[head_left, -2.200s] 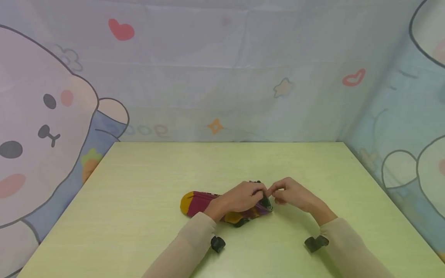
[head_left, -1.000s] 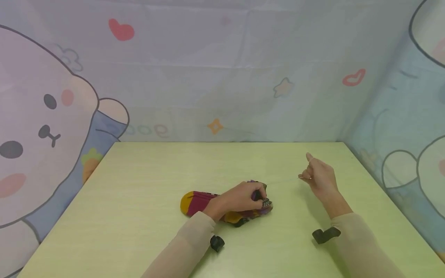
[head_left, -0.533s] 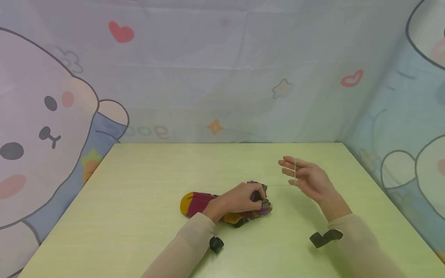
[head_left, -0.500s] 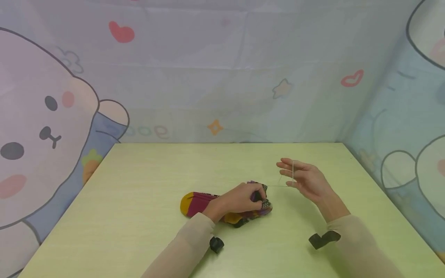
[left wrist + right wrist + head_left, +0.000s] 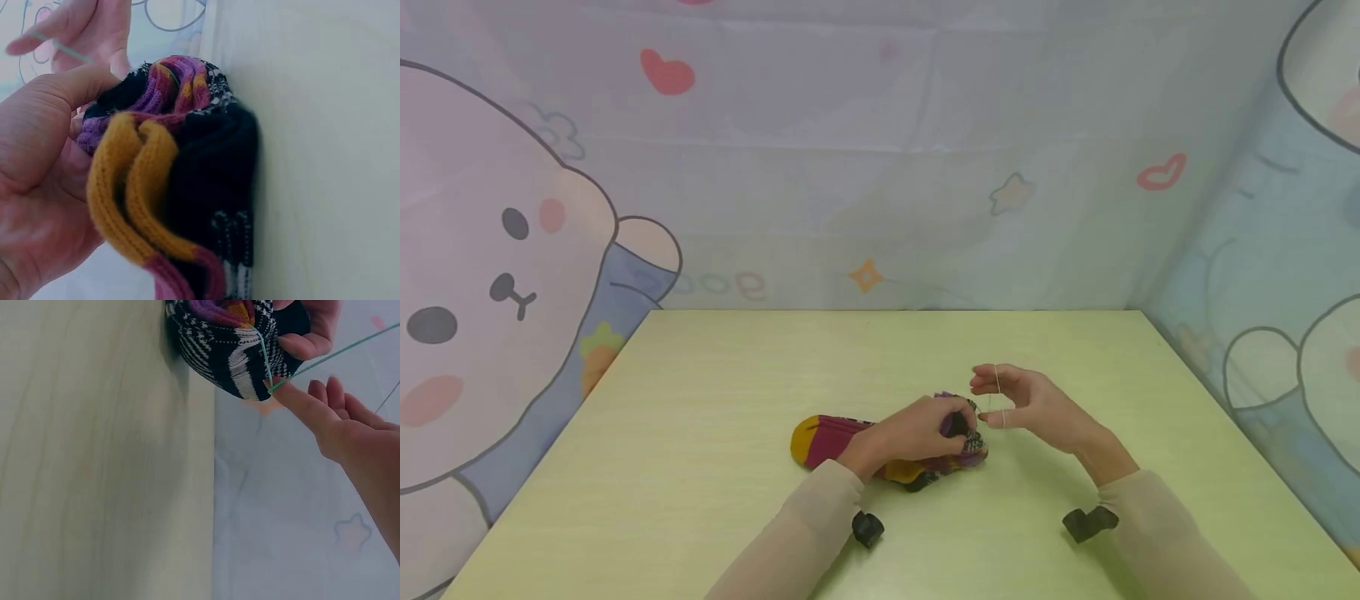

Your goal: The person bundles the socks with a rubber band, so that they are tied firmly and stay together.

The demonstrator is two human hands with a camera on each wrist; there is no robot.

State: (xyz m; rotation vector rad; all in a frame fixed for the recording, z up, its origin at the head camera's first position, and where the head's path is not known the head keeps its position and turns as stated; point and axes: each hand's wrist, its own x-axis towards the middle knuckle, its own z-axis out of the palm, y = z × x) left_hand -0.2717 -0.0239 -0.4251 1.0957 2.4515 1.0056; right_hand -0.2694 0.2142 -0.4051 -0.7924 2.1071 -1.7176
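Note:
A folded bundle of knitted socks, maroon, mustard, purple and black-and-white, lies on the table. My left hand grips its right end; the left wrist view shows the thumb of that hand against the socks. Just right of the bundle, my right hand has its fingers and thumb spread, with a thin rubber band stretched across them. In the right wrist view the pale green band runs over a fingertip of the right hand and against the patterned socks.
The pale wooden table extends around the bundle. A printed cloth backdrop stands behind its far edge and along both sides. Each sleeve cuff carries a small black wrist device.
My right hand pulled the band out rightward from the socks, spread its fingers inside it, then came back left and down close to the bundle. The left hand has kept its hold.

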